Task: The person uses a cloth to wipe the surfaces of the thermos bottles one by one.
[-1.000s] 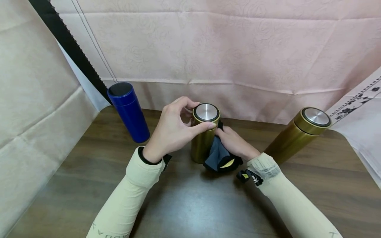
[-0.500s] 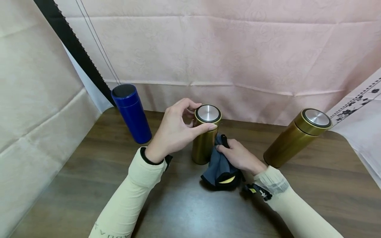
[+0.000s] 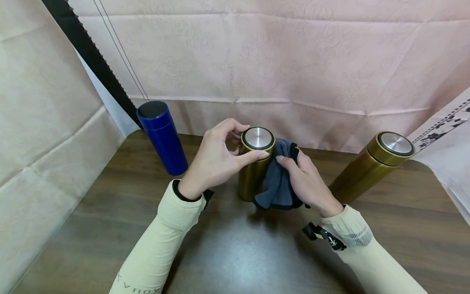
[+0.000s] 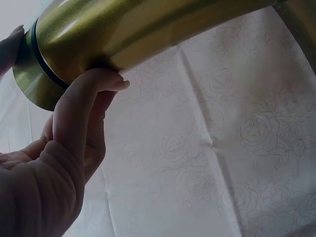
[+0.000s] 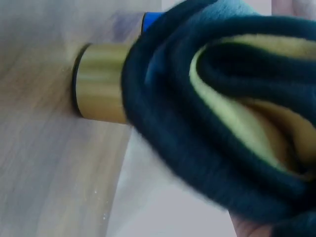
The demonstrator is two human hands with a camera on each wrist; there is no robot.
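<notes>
One left hand [image 3: 216,159], thumb and fingers curved wide, holds our upright, glossy gold metallic cylindrical bottle [image 3: 249,181] near its top; the right hand [image 3: 310,183] pinches a soft slate-blue cloth [image 3: 278,183], black-edged and yellow inside. And up it sweeps, now higher at the bottle's right side, so the wiping, we judge, is reaching the upper wall.

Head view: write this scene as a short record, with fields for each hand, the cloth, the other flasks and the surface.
Left hand: pinches the middle gold flask near its lid
Right hand: holds the cloth beside that flask; contact unclear
Cloth: blue-grey, black-edged, yellow visible in the right wrist view
Far left: blue flask, black top
Far right: second gold flask
Surface: wood-grain table
</notes>
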